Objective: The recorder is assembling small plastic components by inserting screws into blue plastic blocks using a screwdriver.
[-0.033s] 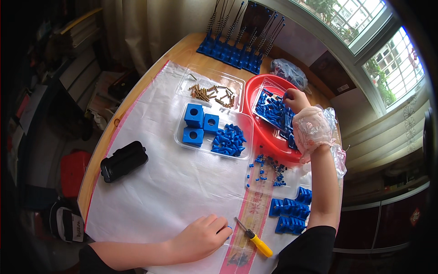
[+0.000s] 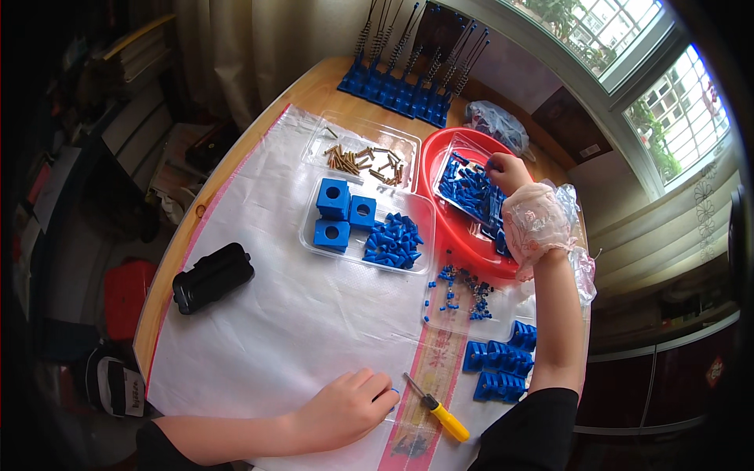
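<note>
My left hand point(image 2: 356, 408) rests on the white cloth near the front of the table, fingers curled. A small blue plastic piece point(image 2: 394, 389) shows at its fingertips; most of it is hidden. Just right of that hand lies a screwdriver point(image 2: 444, 416) with a yellow handle. My right hand point(image 2: 510, 173) is bent down over a clear tray of narrow blue plastic parts point(image 2: 469, 188), set inside a red basin point(image 2: 440, 216). Its fingers look closed, with the tips hidden, so what they hold does not show. A pink frilled cuff point(image 2: 538, 224) surrounds that wrist.
Clear trays hold gold screws point(image 2: 345, 159), blue blocks point(image 2: 332, 198) with blue cones point(image 2: 395, 242), and tiny blue pieces point(image 2: 479, 298). Blue assemblies point(image 2: 503, 361) lie at right. A black case point(image 2: 212, 279) sits left. Blue stands with springs point(image 2: 397, 93) line the back.
</note>
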Demonstrator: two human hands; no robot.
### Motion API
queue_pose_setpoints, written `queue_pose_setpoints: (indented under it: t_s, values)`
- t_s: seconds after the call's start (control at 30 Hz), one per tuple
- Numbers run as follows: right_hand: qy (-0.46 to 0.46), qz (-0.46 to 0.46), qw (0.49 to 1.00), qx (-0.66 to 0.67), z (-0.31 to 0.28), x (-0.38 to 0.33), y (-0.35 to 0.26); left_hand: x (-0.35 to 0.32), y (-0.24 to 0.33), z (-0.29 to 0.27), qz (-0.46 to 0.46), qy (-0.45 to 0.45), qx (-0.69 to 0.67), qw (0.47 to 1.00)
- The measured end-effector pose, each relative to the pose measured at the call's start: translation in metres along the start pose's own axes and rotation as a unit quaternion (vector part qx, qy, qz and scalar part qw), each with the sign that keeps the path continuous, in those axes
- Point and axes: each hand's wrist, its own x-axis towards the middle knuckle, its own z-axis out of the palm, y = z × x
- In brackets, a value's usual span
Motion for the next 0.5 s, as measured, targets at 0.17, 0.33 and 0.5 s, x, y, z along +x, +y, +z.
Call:
queue_pose_setpoints:
  t_s: [0.17, 0.33, 0.5]
  values:
    - [0.019, -0.051, 0.996, -0.068, 0.007, -0.002, -0.003, 0.0, -0.001, 0.001, 0.004, 0.007, 0.0, 1.0]
    - [-0.04, -0.047, 0.995, -0.083, 0.007, 0.0, -0.009, 0.0, 0.0, 0.0, 0.0, 0.0, 0.003, 1.0]
    - [-0.043, -0.034, 0.989, -0.135, 0.012, 0.001, -0.005, 0.0, 0.001, -0.001, 0.002, -0.002, 0.002, 1.0]
